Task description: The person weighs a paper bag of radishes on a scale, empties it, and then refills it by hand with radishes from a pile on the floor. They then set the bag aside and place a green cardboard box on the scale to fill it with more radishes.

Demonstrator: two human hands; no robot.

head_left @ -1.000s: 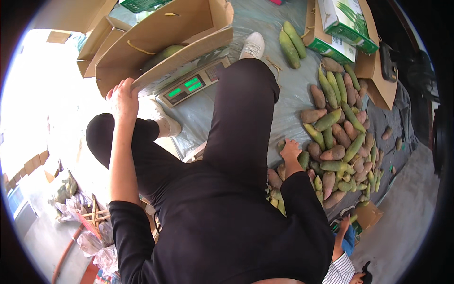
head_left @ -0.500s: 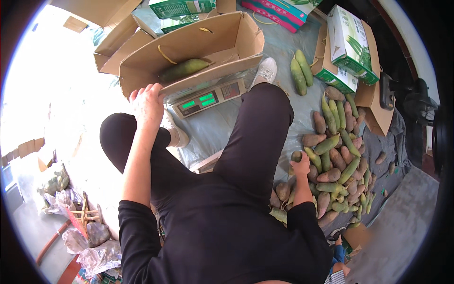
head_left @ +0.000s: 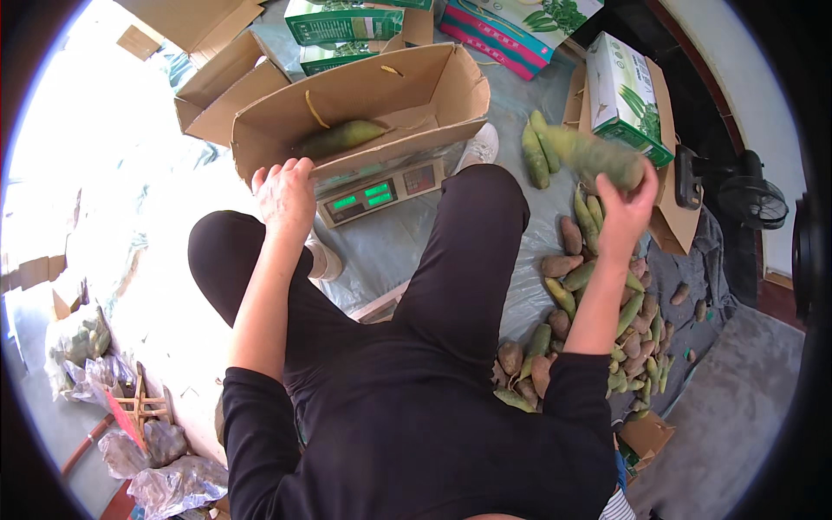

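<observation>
My right hand is raised over the pile at the right, its fingers wrapped round the thick end of a long green radish, which is blurred by motion. With its fingers hooked over the near rim, my left hand grips an open cardboard box. Inside that box lies another green radish. The box rests on a digital scale with a lit green display. Two more green radishes lie side by side on the sheet, partly behind the held one.
A heap of green radishes and brownish-red roots spreads beside my right leg. Printed green-and-white cartons and a black fan stand at the far right. More open boxes are at the far left, plastic bags at the near left.
My right hand has risen from the heap with a green radish and swung forward and right. My left hand stays on the box rim.
</observation>
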